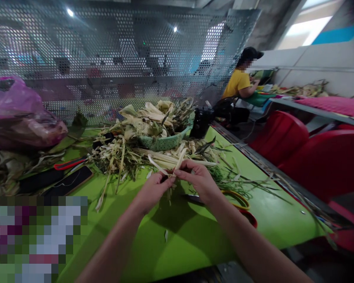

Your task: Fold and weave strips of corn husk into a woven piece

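Pale strips of dried plant leaf (180, 157) cross in a V shape between my two hands, above the green tabletop (118, 239). My left hand (157, 188) pinches them at the crossing from the left. From the right, my right hand (195, 177) grips the same spot with thumb and fingers, the fingertips almost touching the left ones. Beneath my right wrist lie scissors (238, 199) with yellow and red handles, partly covered by the forearm. Behind my hands is a heap of dried stalks (115, 155).
A green basket (161, 143) heaped with dried husks stands behind, beside a black object (202, 121). At left are a pink plastic bag (20, 110), a dark phone-like slab (69, 182) and a red-handled tool (69, 163). Red chairs (327, 157) and a seated person (238, 82) are right.
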Demonstrator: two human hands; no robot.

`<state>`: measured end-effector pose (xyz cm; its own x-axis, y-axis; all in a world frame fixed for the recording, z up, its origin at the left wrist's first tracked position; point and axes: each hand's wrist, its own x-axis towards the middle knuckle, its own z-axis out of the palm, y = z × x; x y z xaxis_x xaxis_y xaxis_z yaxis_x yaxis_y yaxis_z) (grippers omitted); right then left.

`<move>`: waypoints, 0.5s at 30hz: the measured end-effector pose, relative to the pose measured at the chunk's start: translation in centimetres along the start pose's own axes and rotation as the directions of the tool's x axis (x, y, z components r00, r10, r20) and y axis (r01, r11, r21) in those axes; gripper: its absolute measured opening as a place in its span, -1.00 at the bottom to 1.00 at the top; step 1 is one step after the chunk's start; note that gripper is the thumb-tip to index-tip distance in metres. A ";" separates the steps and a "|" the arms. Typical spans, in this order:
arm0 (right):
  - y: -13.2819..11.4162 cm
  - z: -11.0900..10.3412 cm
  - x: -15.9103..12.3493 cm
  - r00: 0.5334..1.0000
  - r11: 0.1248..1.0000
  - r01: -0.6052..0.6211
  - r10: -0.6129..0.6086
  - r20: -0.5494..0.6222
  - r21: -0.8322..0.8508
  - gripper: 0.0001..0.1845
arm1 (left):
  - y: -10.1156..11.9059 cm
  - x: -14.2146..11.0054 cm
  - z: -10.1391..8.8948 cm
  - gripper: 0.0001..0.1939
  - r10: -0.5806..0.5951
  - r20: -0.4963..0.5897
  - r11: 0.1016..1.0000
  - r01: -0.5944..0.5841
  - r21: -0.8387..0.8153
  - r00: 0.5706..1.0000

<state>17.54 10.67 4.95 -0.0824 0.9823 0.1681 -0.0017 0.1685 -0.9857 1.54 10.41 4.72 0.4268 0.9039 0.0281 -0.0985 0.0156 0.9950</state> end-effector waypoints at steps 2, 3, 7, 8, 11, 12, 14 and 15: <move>0.1 0.1 -0.1 1.000 0.999 -0.022 0.022 -0.012 0.026 -0.77 | -0.1 0.0 0.2 -0.74 0.035 0.007 0.999 -0.035 0.024 0.999; 0.1 0.2 -0.1 0.999 0.999 -0.035 0.036 -0.021 0.032 -0.76 | -0.1 -0.1 0.3 -0.73 0.037 0.019 0.999 -0.037 0.033 0.999; 0.3 0.5 -0.3 0.996 0.998 -0.051 0.054 -0.066 0.042 -0.77 | -0.3 -0.2 0.3 -0.70 -0.060 0.094 0.997 0.056 0.047 0.994; 0.4 0.5 -0.3 0.996 0.998 -0.045 0.048 -0.071 0.039 -0.77 | -0.3 -0.3 0.2 -0.70 -0.081 0.108 0.996 0.077 0.041 0.991; 0.5 0.4 -0.3 0.998 0.999 -0.009 0.006 -0.061 -0.053 -0.78 | -0.2 -0.3 0.0 -0.72 -0.100 0.094 0.994 0.095 0.056 0.990; 0.5 0.3 -0.2 0.998 0.992 0.012 -0.019 -0.062 -0.125 -0.78 | -0.1 -0.3 -0.1 -0.73 -0.097 0.078 0.993 0.090 0.079 0.992; 0.3 -0.1 -0.2 0.985 0.945 0.086 -0.127 -0.113 -0.314 -0.80 | -0.2 -0.2 -0.2 -0.75 -0.089 0.035 0.985 0.083 0.152 0.995; 0.2 -0.2 -0.2 0.966 0.901 0.133 -0.212 -0.150 -0.413 -0.79 | -0.2 -0.2 -0.3 -0.76 -0.087 0.017 0.977 0.082 0.197 0.996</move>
<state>17.76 10.48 4.73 0.0705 0.9251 0.3730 0.3995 0.3164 -0.8604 1.24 10.37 4.45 0.4490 0.8917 -0.0574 0.1161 0.0054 0.9932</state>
